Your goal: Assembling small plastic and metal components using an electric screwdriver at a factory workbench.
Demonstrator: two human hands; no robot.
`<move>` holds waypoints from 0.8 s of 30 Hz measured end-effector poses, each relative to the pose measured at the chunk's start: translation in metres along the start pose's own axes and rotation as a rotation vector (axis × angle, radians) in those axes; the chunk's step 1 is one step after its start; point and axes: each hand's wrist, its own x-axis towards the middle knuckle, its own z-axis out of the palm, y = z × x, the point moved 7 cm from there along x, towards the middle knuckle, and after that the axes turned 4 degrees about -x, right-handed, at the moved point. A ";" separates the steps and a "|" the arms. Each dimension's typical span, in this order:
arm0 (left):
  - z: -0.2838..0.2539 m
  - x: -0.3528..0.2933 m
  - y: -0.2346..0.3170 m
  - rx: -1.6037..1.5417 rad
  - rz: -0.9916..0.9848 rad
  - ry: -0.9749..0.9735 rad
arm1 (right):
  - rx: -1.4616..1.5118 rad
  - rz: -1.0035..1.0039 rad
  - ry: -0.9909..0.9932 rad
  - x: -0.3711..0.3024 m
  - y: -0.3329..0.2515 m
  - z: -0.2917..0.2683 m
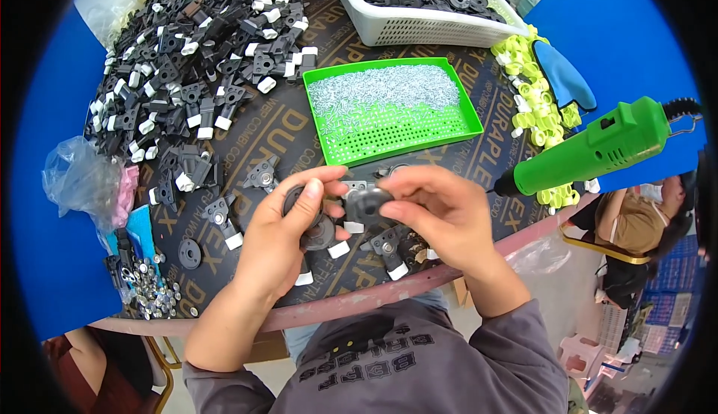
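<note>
My left hand (280,227) is closed around black round discs (321,232), one of them showing below its fingers. Between the thumb and fingers of my right hand (441,216) is another black disc (366,203), slightly blurred, held just right of the left hand. Under and around both hands lie several black brackets with white ends (387,249), each bearing a small metal piece; some are partly hidden by my hands. One loose black disc (190,253) rests flat on the table, left of my left forearm.
Beyond my hands sits a green tray (329,154) of small silvery screws. A white basket (419,31) of black discs stands behind it. Black parts (194,62) are heaped far left. A green power screwdriver (591,148) hangs at right near yellow-green plastic pieces (527,89). Metal pieces (153,287) lie near left.
</note>
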 end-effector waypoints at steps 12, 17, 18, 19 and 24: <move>0.022 -0.015 -0.008 0.657 0.024 -0.263 | -0.865 -0.671 -0.213 -0.033 -0.036 0.016; 0.024 -0.017 -0.005 0.771 0.103 -0.294 | -0.862 -0.530 -0.283 -0.037 -0.029 0.017; 0.023 -0.019 -0.003 0.687 0.057 -0.267 | -0.848 -0.498 -0.243 -0.037 -0.032 0.011; 0.021 -0.019 0.005 0.508 0.013 -0.208 | -0.834 -0.466 -0.205 -0.037 -0.033 0.005; -0.008 -0.006 0.037 -0.024 0.094 -0.029 | -0.851 -0.329 -0.237 -0.048 0.001 -0.002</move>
